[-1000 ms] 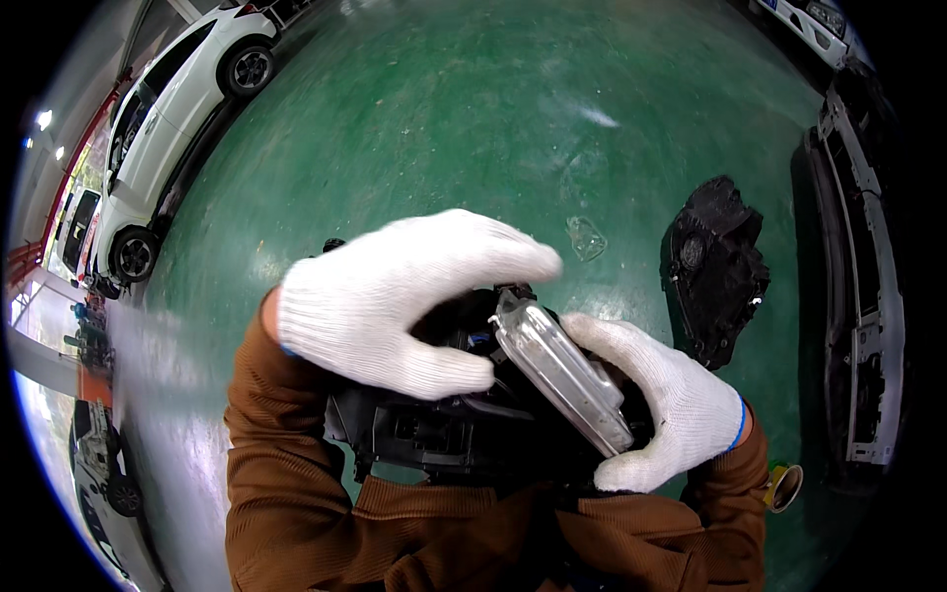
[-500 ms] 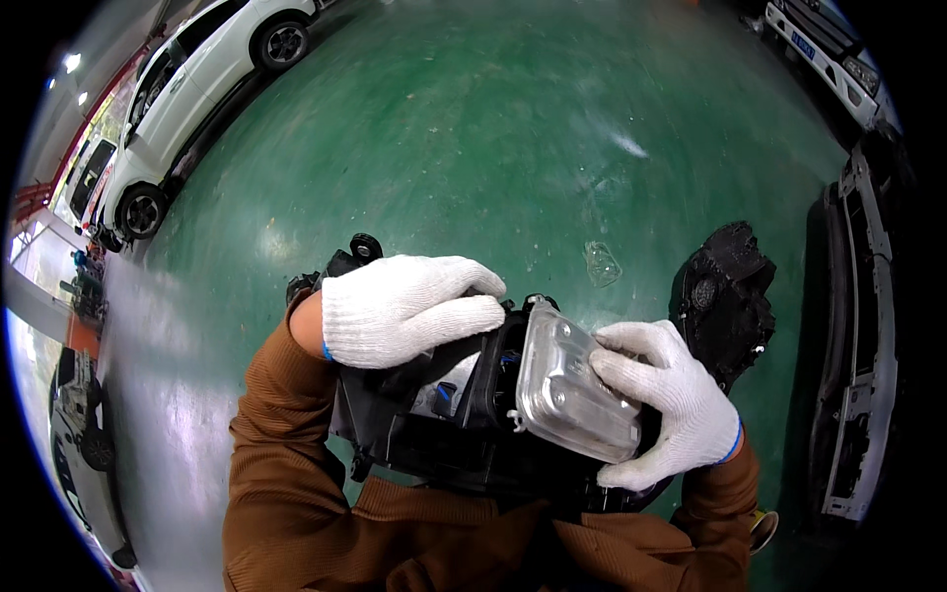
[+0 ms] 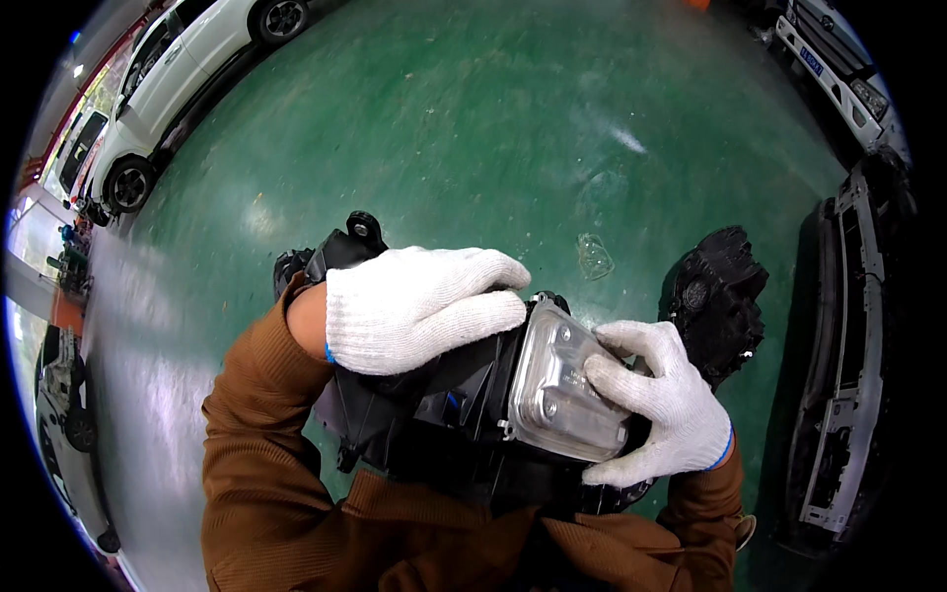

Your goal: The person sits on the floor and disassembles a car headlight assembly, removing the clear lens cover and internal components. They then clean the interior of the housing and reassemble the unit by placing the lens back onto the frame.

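Note:
In front of my body is a bulky black plastic headlight housing (image 3: 454,464). My left hand (image 3: 424,311), in a white knit glove, lies across its upper left part with the fingers together, gripping it; the fingertips reach the cover's upper left side. A translucent, rounded rectangular cover (image 3: 552,395) lies over an opening on the housing's right. My right hand (image 3: 666,405), gloved alike, holds the cover's right side, index finger on its face and thumb at its lower edge. The seating of the cover's right edge is hidden by that hand.
Beyond my right hand a second black part (image 3: 712,301) lies on the green floor (image 3: 473,128), near a clear plastic piece (image 3: 594,257). A long bumper frame (image 3: 853,365) is at the right. A white car (image 3: 178,79) stands far left, another vehicle (image 3: 838,69) far right.
The cover has tipped down flatter against the housing, under my right hand. My left hand has shifted slightly right, and the gap beside the cover has narrowed.

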A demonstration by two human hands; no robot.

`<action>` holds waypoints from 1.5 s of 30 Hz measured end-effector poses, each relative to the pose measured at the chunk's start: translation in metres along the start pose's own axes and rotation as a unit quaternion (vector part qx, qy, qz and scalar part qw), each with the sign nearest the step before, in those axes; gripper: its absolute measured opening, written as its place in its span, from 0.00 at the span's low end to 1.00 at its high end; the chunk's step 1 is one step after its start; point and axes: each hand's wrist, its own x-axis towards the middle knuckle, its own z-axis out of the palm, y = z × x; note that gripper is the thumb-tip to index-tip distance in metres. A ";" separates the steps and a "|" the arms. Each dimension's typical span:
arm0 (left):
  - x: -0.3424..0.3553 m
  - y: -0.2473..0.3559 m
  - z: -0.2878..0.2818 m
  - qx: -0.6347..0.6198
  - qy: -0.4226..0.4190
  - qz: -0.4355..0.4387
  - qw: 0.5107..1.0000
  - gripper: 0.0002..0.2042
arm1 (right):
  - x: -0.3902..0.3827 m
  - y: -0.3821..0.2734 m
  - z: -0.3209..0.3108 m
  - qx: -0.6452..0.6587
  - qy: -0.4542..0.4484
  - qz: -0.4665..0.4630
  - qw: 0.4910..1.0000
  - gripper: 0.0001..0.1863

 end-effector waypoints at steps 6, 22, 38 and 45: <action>0.000 -0.001 0.001 0.011 -0.004 0.003 1.000 0.24 | -0.003 -0.002 0.001 -0.006 -0.002 0.005 1.000 0.50; -0.013 0.007 0.010 0.064 0.009 0.076 0.995 0.47 | -0.002 -0.005 0.009 0.007 -0.026 -0.034 0.999 0.50; 0.008 0.025 0.013 0.039 -0.044 0.322 0.945 0.46 | -0.035 0.039 -0.011 0.171 0.095 0.046 0.980 0.41; 0.010 0.018 0.028 0.046 -0.022 0.327 0.944 0.47 | -0.043 0.052 0.023 0.190 0.061 0.022 0.980 0.32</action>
